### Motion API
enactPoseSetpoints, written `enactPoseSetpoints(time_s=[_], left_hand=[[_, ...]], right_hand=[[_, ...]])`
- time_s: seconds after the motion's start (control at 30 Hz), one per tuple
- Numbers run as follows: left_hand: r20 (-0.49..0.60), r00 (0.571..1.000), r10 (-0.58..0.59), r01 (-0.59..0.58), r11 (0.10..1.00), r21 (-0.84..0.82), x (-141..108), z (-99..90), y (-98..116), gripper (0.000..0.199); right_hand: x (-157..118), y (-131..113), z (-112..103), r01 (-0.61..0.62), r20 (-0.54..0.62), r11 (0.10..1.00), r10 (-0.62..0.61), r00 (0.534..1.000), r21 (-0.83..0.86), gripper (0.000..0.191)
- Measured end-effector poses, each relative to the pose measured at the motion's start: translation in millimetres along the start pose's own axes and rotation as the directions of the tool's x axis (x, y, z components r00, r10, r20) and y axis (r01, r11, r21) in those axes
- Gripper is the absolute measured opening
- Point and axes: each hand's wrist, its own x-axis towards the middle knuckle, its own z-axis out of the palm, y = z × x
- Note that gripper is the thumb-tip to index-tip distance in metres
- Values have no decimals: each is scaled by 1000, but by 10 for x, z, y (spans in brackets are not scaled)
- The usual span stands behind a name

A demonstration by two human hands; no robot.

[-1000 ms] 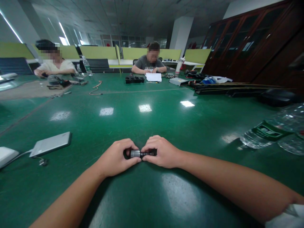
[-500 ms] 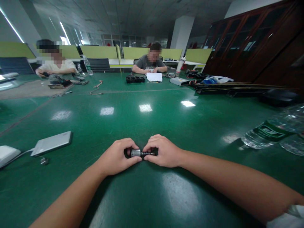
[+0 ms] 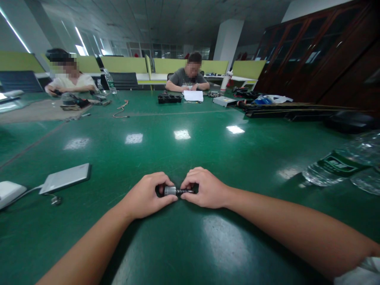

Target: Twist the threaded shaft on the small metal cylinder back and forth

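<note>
A small metal cylinder point(image 3: 170, 190) lies between the thumb and fingers of my left hand point(image 3: 147, 196), low over the green table point(image 3: 154, 152). From its right end a thin dark threaded shaft point(image 3: 185, 191) runs level into my right hand point(image 3: 207, 189), whose thumb and fingers are closed on it. The fingertips of both hands are close together but apart. My fingers partly hide both ends of the piece.
A grey flat device point(image 3: 65, 179) with a white cable and a white adapter point(image 3: 10, 193) lies at the left. Clear bottles point(image 3: 332, 168) lie at the right. Two people sit across the table, near a black tray point(image 3: 169, 98) and white paper point(image 3: 193, 95).
</note>
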Motion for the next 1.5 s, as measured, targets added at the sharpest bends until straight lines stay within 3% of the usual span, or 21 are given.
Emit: enactPoseSetpoints(time_s=[1.5], left_hand=[[-32, 999, -13, 15, 998, 63, -10, -55, -74, 17]], right_hand=[[-35, 24, 25, -151, -38, 988, 150, 988, -43, 6]])
